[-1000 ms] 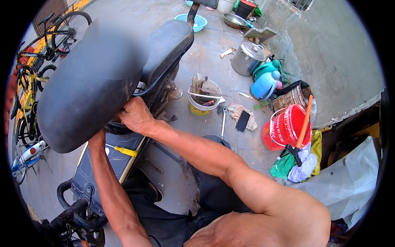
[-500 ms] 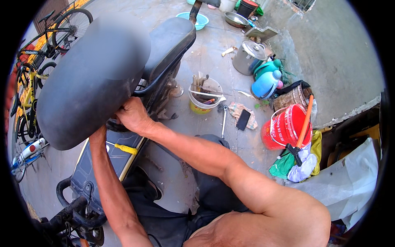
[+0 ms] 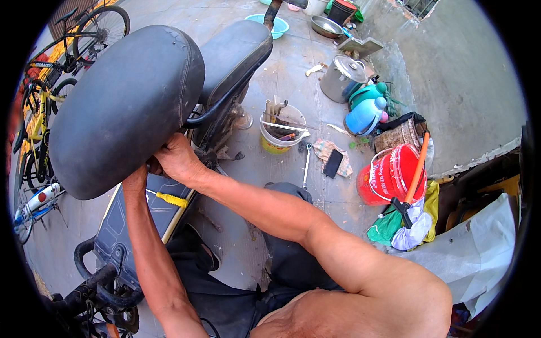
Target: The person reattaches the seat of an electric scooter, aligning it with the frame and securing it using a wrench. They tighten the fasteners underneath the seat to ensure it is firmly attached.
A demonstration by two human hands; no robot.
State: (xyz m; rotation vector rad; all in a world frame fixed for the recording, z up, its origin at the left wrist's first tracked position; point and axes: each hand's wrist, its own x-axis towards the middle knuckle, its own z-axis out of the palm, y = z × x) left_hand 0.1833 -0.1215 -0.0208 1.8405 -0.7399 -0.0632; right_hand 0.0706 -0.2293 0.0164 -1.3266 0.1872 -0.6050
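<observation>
A black padded scooter seat (image 3: 121, 107) fills the upper left, with a second black seat (image 3: 234, 56) behind it. Both my hands reach under the front seat's near edge. My right hand (image 3: 179, 160) is closed there, its fingers bent inward and their tips hidden, so what they grip cannot be made out. Just left of it, my left hand (image 3: 135, 178) goes up beneath the seat, its fingers covered by the padding. Below the hands, a screwdriver with a yellow handle (image 3: 172, 199) lies on the scooter's dark footboard (image 3: 143, 225).
Right of the scooter stands a tool bucket (image 3: 274, 147), near a wrench (image 3: 307, 166) and a phone (image 3: 333, 163) on a cloth. Further right are a red bucket (image 3: 375, 177), an orange-handled tool (image 3: 418, 166), a blue jug (image 3: 363, 117) and a lidded pot (image 3: 338, 81). Bicycles (image 3: 42, 112) line the left.
My right hand has shifted slightly left under the seat edge, with its fingers still bent inward. The left hand stays nearly in place. The whole view has shifted a little.
</observation>
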